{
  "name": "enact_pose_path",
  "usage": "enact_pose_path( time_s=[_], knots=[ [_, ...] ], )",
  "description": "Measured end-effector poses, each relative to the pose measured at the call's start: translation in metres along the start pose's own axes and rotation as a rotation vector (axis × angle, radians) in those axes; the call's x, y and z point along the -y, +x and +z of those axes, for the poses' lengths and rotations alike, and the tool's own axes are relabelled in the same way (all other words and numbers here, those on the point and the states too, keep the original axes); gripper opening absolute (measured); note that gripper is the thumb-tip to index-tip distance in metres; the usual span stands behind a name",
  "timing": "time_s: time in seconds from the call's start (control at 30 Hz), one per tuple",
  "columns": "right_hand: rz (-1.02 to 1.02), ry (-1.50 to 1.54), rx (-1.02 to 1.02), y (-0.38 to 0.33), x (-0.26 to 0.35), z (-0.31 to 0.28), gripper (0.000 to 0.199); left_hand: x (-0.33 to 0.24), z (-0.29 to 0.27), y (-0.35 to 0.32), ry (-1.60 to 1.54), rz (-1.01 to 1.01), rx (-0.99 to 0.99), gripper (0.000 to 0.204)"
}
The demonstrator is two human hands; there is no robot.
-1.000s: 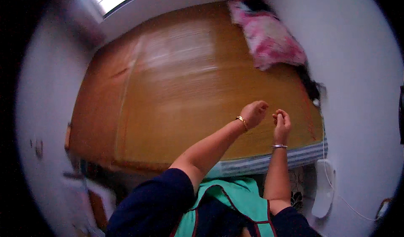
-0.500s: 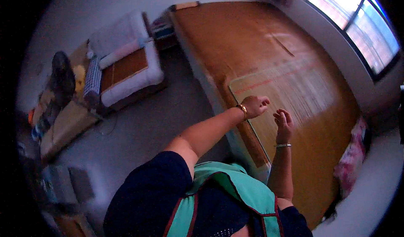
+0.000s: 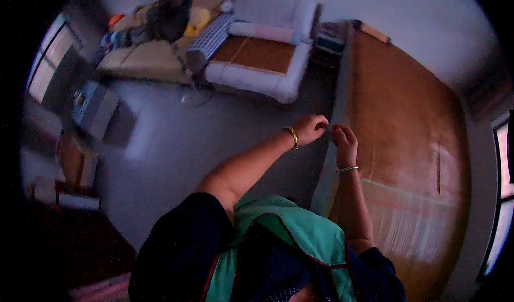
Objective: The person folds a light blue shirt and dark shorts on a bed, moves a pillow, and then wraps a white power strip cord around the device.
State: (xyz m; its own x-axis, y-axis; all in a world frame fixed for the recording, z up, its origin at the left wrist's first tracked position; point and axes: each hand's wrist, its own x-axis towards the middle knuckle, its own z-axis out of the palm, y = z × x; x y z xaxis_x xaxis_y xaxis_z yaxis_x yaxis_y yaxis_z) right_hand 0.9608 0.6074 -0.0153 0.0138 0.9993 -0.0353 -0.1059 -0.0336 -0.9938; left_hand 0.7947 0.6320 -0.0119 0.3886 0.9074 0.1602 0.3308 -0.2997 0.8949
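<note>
My left hand [image 3: 310,129] and my right hand [image 3: 344,141] are raised in front of me, fingertips almost touching. Both have their fingers curled and pinched; I can make out nothing between them. A gold bangle sits on the left wrist and a thin bracelet on the right. The hands hover over the near edge of a wide bed [image 3: 412,141] covered with a brown woven mat, which fills the right side of the view.
A low white-padded mattress [image 3: 267,61] with a brown mat lies on the grey floor [image 3: 214,136] at the top. A cluttered sofa [image 3: 144,61] stands to its left, and boxes [image 3: 96,109] further left. Windows show at both far edges.
The view has swung round: the bed went from straight ahead to my right, and the floor, mattress and sofa came into sight. My hands stayed together, pinched.
</note>
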Motion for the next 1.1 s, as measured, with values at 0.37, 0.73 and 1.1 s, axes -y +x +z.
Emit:
enact_pose_path(
  time_s=[0.37, 0.73, 1.1],
  knots=[
    [-0.074, -0.123, 0.374, -0.026, 0.083, 0.055, 0.019, -0.117, -0.095, -0.111, 0.300, -0.051, -0.110, 0.022],
    [-0.118, -0.181, 0.704, -0.051, 0.128, 0.215, 0.027, -0.113, -0.180, -0.188, 0.088, -0.073, -0.563, 0.022],
    [-0.022, -0.153, 1.321, -0.173, 0.115, 0.498, 0.026, -0.138, -0.290, -0.426, -0.008, -0.479, -1.141, 0.026]
  ],
)
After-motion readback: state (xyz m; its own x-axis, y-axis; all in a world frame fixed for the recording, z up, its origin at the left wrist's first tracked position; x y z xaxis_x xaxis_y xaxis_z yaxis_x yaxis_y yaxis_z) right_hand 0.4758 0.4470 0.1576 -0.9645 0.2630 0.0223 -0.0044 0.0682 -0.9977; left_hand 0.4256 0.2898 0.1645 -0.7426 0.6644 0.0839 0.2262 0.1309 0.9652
